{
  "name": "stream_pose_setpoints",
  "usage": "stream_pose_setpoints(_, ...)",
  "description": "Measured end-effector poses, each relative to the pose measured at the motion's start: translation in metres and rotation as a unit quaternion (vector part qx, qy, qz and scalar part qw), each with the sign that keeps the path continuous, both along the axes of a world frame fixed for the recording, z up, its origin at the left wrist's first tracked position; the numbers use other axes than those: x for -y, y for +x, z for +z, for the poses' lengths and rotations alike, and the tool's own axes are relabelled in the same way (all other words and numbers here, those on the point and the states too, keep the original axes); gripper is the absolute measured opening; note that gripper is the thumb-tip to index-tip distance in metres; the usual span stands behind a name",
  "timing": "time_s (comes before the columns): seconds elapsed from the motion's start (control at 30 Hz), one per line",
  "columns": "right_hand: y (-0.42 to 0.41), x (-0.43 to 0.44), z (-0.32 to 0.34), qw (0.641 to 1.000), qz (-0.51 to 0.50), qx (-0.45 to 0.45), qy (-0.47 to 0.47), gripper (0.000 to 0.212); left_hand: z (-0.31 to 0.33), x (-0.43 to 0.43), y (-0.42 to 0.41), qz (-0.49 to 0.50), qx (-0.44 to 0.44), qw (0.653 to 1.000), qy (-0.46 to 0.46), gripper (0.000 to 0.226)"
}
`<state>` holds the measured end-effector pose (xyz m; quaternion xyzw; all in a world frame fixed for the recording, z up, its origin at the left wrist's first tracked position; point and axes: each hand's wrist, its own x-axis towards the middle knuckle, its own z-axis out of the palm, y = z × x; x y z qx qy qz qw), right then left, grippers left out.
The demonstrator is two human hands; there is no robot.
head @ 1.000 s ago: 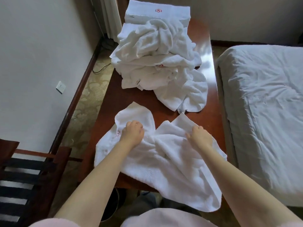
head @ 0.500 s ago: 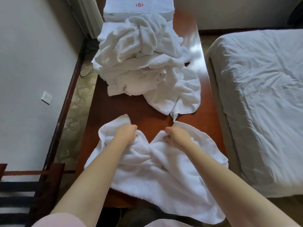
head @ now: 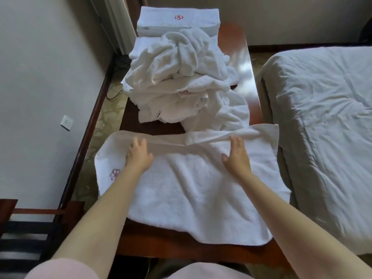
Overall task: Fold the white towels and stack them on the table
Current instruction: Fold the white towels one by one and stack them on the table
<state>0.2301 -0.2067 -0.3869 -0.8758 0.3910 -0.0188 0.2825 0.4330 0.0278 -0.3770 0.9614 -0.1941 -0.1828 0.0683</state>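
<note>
- White terry cloth covers the near end of a dark red wooden desk (head: 250, 63): one towel (head: 191, 194) lies spread flat, its near edge hanging over the desk's front and its far edge turned back in a narrow band.
- The left hand (head: 138, 156) rests palm-down at the towel's 10 o'clock, fingers straight and grasping nothing. A red embroidered emblem (head: 115, 174) sits just beside the wrist.
- The right hand (head: 237, 158) lies flat at the towel's 1 o'clock, fingers stretched and thumb splayed, its fingertips on the turned band.
- At 12 o'clock a rumpled heap of unfolded towels (head: 181, 77) is piled mid-desk, one of them trailing down to meet the spread towel's far edge.
- Beyond the heap, a neat folded stack (head: 177, 21) bearing the same emblem stands at the desk's far end.
- A bed (head: 322, 117) with a creased pale sheet sits at 3 o'clock, a wall socket (head: 67, 122) at 9 o'clock, and a slatted chair (head: 30, 228) at 7 o'clock.
</note>
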Motion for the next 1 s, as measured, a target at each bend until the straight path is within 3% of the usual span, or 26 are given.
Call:
stream_pose_setpoints(0.17, -0.002, -0.063, 0.0, 0.984, 0.159, -0.037, 0.066, 0.023, -0.011, -0.006, -0.052, -0.107, -0.011, 0.994, -0.025, 0.019)
stream_pose_setpoints(0.23, -0.006, -0.086, 0.001, 0.958, 0.26, -0.084, 0.091, 0.021, -0.016, -0.016, -0.074, -0.139, -0.026, 0.989, -0.042, 0.014)
stream_pose_setpoints(0.33, -0.024, -0.116, -0.001, 0.906, 0.374, -0.163, 0.112, 0.051, -0.026, -0.04, -0.105, -0.178, -0.05, 0.981, -0.062, 0.016)
stream_pose_setpoints(0.4, -0.041, -0.133, -0.008, 0.88, 0.425, -0.21, 0.035, 0.081, -0.034, -0.058, -0.121, -0.204, -0.091, 0.972, -0.067, 0.03)
stream_pose_setpoints(0.47, -0.054, -0.148, -0.015, 0.858, 0.454, -0.23, -0.065, 0.089, -0.04, -0.077, -0.132, -0.253, -0.11, 0.96, -0.055, 0.051)
stream_pose_setpoints(0.57, -0.064, -0.159, -0.023, 0.887, 0.418, -0.169, -0.096, 0.046, -0.05, -0.099, -0.14, -0.318, -0.075, 0.945, 0.006, 0.065)
stream_pose_setpoints(0.67, -0.067, -0.148, -0.024, 0.944, 0.315, -0.093, -0.021, 0.009, -0.049, -0.102, -0.135, -0.268, -0.021, 0.962, -0.052, 0.033)
stream_pose_setpoints(0.73, -0.066, -0.132, -0.017, 0.97, 0.231, -0.062, 0.055, 0.012, -0.04, -0.097, -0.127, -0.196, -0.026, 0.974, -0.115, 0.014)
stream_pose_setpoints(0.77, -0.065, -0.124, -0.013, 0.975, 0.208, -0.052, 0.066, 0.014, -0.035, -0.093, -0.123, -0.18, -0.024, 0.976, -0.124, 0.015)
stream_pose_setpoints(0.9, -0.059, -0.108, 0.002, 0.968, 0.241, -0.059, 0.04, 0.026, -0.019, -0.077, -0.109, -0.202, -0.017, 0.977, -0.071, 0.046)
stream_pose_setpoints(1.0, -0.061, -0.103, 0.009, 0.951, 0.291, -0.099, -0.042, 0.037, -0.011, -0.07, -0.11, -0.234, -0.012, 0.972, 0.015, 0.076)
